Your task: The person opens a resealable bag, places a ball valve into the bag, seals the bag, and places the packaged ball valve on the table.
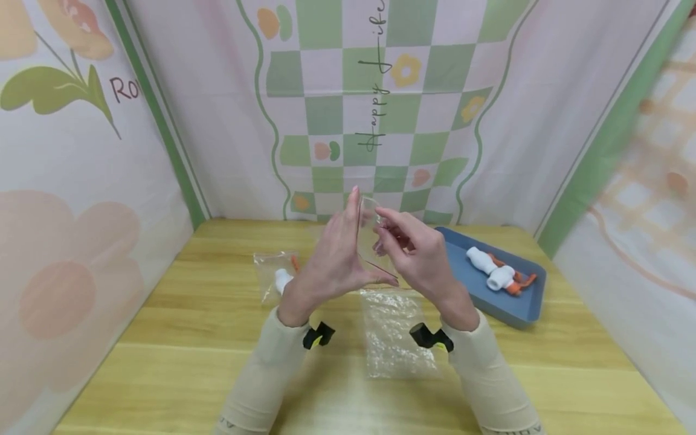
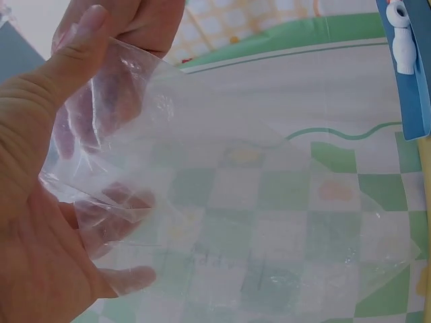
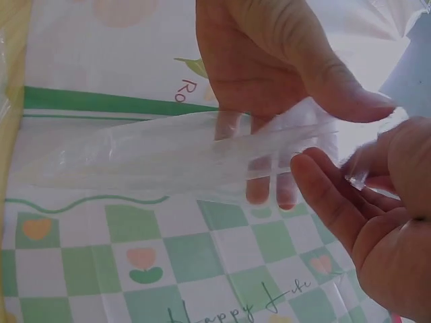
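A clear plastic bag (image 2: 222, 182) is held up between both hands above the table. My left hand (image 1: 334, 251) has its thumb and straight fingers spread wide apart at the bag's mouth; in the left wrist view some of those fingers (image 2: 131, 279) show through the film. Facing it, my right hand (image 1: 418, 248) pinches the edge of the same bag with thumb and curled fingers. Through the film the checkered backdrop shows, and no object appears in the bag.
Another clear bag (image 1: 399, 335) lies flat on the wooden table (image 1: 179, 374) below the hands. A blue tray (image 1: 462, 272) at right holds white pieces (image 1: 481, 260) with orange parts (image 1: 524, 283). Left of the hands lies a bag (image 1: 265, 272) containing a white-and-orange item (image 1: 281, 279).
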The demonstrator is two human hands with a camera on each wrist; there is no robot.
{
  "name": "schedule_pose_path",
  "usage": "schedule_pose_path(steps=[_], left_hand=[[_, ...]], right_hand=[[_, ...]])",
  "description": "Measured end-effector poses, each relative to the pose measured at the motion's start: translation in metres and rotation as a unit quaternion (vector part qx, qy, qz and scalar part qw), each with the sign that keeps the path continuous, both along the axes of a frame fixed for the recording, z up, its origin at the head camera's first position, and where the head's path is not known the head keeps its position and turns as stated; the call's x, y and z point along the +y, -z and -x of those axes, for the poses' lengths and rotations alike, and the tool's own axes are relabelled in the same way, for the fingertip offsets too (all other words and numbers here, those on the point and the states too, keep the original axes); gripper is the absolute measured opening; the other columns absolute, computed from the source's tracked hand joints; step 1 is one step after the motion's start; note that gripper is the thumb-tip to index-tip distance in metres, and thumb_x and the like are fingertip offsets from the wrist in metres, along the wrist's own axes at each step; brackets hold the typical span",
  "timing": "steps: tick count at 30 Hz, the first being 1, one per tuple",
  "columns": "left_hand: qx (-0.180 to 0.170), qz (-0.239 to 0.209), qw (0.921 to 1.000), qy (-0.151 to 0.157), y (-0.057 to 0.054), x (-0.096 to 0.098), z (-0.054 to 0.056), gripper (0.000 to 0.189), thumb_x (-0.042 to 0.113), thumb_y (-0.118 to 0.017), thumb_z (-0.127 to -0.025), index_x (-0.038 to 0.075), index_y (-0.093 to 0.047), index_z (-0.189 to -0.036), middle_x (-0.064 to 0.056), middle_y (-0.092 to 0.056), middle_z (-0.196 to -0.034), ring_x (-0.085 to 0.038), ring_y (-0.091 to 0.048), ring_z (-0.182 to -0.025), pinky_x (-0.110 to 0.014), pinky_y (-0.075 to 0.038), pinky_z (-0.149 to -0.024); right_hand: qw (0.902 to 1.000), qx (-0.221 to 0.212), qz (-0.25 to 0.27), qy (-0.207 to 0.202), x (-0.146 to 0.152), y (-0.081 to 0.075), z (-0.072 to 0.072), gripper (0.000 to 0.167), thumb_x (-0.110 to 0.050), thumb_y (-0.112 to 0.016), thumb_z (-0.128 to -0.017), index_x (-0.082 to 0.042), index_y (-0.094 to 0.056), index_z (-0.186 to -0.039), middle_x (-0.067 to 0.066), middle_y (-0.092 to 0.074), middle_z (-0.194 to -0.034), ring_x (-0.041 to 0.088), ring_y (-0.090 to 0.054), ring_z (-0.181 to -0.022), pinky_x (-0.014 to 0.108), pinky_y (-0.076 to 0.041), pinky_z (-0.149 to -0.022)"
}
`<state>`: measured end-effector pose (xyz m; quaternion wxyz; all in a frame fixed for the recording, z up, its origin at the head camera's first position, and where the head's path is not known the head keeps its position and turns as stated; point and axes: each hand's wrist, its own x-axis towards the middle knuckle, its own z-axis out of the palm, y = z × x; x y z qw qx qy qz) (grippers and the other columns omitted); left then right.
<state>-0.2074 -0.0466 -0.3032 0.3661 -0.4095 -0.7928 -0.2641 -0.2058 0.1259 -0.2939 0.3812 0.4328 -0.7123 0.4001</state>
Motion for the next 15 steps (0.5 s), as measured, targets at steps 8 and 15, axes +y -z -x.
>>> schedule_pose_path(steps=[8, 15], left_hand=[[-0.063, -0.01, 0.9979, 0.01, -0.005, -0.008, 0.0, 0.133, 0.038, -0.093, -0.061, -0.007, -0.008, -0.153, -0.013, -0.062, -0.117, -0.026, -0.056, -0.111, -0.037, -0.045, -0.099], [-0.059, -0.018, 0.9981, 0.005, -0.006, -0.013, 0.004, 0.123, 0.037, -0.092, -0.065, -0.006, -0.016, -0.152, -0.014, -0.062, -0.117, -0.025, -0.058, -0.111, -0.036, -0.046, -0.099]], right_hand=[[0.999, -0.034, -0.007, -0.026, 0.02, -0.005, 0.003, 0.029, 0.01, -0.061, -0.09, 0.007, -0.063, -0.119, 0.017, -0.069, -0.091, 0.017, -0.068, -0.069, 0.015, -0.055, -0.064], [0.9809, -0.129, -0.114, 0.091, 0.055, -0.008, 0.013, 0.027, -0.002, -0.06, -0.095, -0.001, -0.063, -0.121, 0.007, -0.07, -0.089, 0.007, -0.063, -0.074, 0.014, -0.051, -0.067]])
